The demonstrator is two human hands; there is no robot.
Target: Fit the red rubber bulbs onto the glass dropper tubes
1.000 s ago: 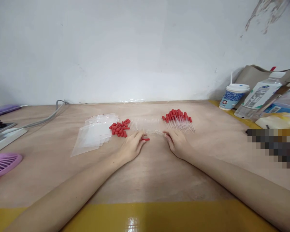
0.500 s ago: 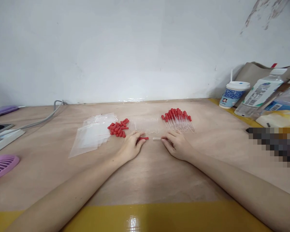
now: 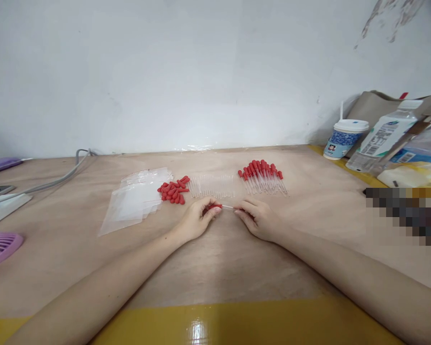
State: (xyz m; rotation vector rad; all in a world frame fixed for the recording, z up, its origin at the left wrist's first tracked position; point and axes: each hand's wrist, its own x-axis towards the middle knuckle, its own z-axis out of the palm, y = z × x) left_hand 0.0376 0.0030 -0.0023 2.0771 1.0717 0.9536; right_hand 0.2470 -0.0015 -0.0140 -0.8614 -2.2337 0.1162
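Note:
Between thumb and fingers, my left hand [image 3: 198,218] pinches a red rubber dropper bulb [image 3: 214,206], its mouth pointing right. My right hand [image 3: 257,218] is closed on a clear glass dropper tube [image 3: 227,207], whose left end meets the bulb's mouth. How far the tube reaches inside cannot be seen. Beyond my left hand lies a heap of loose red bulbs [image 3: 173,190]. A row of bare glass tubes [image 3: 211,187] is spread beside it. Past my right hand, droppers with red bulbs fitted [image 3: 262,177] lie in a fanned group.
Clear plastic bags [image 3: 132,199] are stacked left of the bulbs. A grey cable [image 3: 62,178] and a pink slatted object [image 3: 2,248] are at far left. On the right stand a paper cup [image 3: 345,139] with a straw and a plastic bottle [image 3: 384,136], tilted.
My two hands have come closer together. The tube's end, apart from the bulb before, now meets its mouth. The whole view has shifted slightly.

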